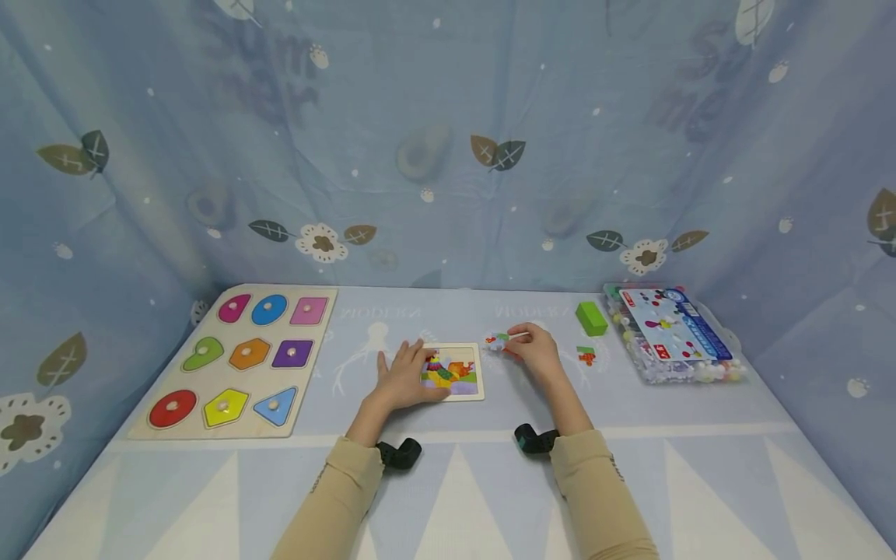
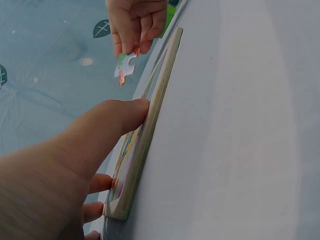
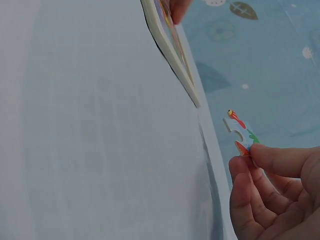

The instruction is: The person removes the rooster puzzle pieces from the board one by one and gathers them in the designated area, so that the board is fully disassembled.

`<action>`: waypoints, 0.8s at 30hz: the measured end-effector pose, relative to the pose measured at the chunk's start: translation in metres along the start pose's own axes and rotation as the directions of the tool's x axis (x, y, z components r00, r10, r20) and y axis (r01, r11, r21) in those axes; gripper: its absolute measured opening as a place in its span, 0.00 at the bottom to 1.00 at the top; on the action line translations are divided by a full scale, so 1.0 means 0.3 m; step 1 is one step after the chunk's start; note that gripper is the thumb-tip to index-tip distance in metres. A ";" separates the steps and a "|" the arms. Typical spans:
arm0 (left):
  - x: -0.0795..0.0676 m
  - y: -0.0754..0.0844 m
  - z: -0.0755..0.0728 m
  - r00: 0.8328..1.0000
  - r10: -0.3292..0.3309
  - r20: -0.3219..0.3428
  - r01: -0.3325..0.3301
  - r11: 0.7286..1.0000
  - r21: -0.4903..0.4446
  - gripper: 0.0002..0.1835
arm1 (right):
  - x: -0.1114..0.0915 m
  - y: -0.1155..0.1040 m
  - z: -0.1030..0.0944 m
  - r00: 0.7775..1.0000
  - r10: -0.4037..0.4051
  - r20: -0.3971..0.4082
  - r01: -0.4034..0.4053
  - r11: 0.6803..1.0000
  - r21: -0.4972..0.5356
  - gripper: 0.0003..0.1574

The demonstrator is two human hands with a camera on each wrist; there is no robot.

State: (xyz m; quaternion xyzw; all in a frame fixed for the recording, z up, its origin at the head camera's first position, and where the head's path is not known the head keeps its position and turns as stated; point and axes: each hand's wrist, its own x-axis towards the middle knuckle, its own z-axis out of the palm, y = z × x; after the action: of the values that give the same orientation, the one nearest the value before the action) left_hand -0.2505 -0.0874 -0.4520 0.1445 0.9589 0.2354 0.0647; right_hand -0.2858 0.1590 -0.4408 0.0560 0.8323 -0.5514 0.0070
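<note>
1. A person's left hand (image 1: 406,379) rests on a framed puzzle (image 1: 480,377) at mid-table, fingers spread and extended, thumb pressed to the near rim.
2. The right hand (image 1: 537,354) pinches a piece (image 1: 495,341) between thumb and fingertips, just right of the puzzle and apart from it; both wrist views show the piece held up, its notched edge exposed.
3. A second piece (image 1: 586,356) lies farther right on the table (image 1: 490,416), near a green block (image 1: 592,319) and a bead box (image 1: 672,327).
4. At left, a shape board (image 1: 264,375) displays nine knobbed shapes in three rows.
5. Blue patterned cloth (image 1: 420,78) hangs behind.
</note>
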 end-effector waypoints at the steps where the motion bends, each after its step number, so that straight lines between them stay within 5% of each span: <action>1: -0.001 0.000 -0.001 1.000 0.000 0.001 0.000 1.000 -0.002 0.42 | 0.000 0.004 -0.007 1.000 0.001 -0.003 -0.001 1.000 0.001 0.15; 24: -0.001 -0.002 0.006 1.000 0.001 -0.004 -0.001 1.000 0.025 0.42 | -0.007 0.066 -0.169 0.997 0.043 -0.068 -0.038 0.997 0.071 0.17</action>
State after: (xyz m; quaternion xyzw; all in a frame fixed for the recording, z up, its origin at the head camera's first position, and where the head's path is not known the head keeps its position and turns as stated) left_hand -0.2499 -0.0872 -0.4538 0.1451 0.9618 0.2238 0.0611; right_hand -0.2792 0.2132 -0.4390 0.0921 0.8109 -0.5777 -0.0128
